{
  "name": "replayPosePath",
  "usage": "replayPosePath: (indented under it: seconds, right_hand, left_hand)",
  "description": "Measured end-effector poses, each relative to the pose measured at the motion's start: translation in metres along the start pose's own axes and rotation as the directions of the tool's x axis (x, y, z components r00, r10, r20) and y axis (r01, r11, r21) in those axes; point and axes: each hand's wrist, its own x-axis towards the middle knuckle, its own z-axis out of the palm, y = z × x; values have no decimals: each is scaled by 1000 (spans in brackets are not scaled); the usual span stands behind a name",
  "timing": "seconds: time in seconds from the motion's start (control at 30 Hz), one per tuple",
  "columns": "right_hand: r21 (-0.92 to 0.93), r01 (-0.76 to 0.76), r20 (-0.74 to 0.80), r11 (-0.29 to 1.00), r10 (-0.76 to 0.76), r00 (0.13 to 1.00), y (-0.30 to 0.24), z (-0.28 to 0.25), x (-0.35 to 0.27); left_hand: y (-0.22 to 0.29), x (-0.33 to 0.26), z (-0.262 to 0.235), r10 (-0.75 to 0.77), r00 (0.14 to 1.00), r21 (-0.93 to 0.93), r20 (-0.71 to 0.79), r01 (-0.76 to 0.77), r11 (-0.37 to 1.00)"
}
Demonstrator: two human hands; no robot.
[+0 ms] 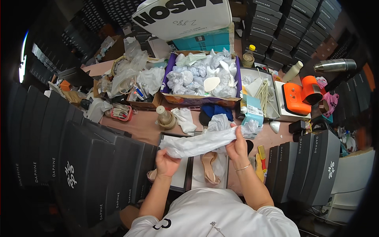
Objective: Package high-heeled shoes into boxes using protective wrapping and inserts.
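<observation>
My left hand (pixel 167 162) and my right hand (pixel 237 147) are closed on the two ends of a long, crumpled white sheet of tissue paper (pixel 201 143). It stretches between them above an open shoe box (pixel 184 178). Beneath the paper, a beige high-heeled shoe (pixel 212 169) lies on white lining to the right in the box. Part of a second shoe (pixel 151 175) shows at the left, mostly hidden by my left forearm. Just beyond the sheet are more crumpled tissue (pixel 219 123) and a dark blue cloth (pixel 218 111).
Dark shoe boxes stand close at the left (pixel 90 166) and right (pixel 306 168). A purple carton (pixel 164 79) full of crumpled paper sits ahead. An orange device (pixel 297 98), a spray bottle (pixel 166 118), a white cloth (pixel 184 120) and a yellow-and-red brush (pixel 262 156) lie around the table.
</observation>
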Motion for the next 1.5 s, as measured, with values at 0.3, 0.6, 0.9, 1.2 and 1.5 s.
replayPosePath:
  seconds: [0.3, 0.6, 0.9, 1.2, 1.5]
  right_hand:
    - [-713, 283, 441, 642, 97, 892, 20, 29, -43]
    - [-822, 162, 263, 546, 111, 958, 28, 4, -41]
    - [-813, 480, 474, 328, -104, 874, 5, 3, -5]
    - [-838, 536, 544, 106, 253, 800, 47, 39, -28]
    - [-913, 396, 407, -99, -297, 864, 0, -46, 44]
  left_hand:
    - [9, -18, 54, -214, 826, 802, 521, -560, -208]
    - [-62, -26, 7, 9, 988, 941, 156, -151, 302]
    - [-25, -19, -18, 293, 956, 843, 18, -172, 510]
    - [-33, -20, 6, 87, 934, 938, 346, -346, -13]
    - [8, -4, -48, 10, 981, 422, -196, 76, 904]
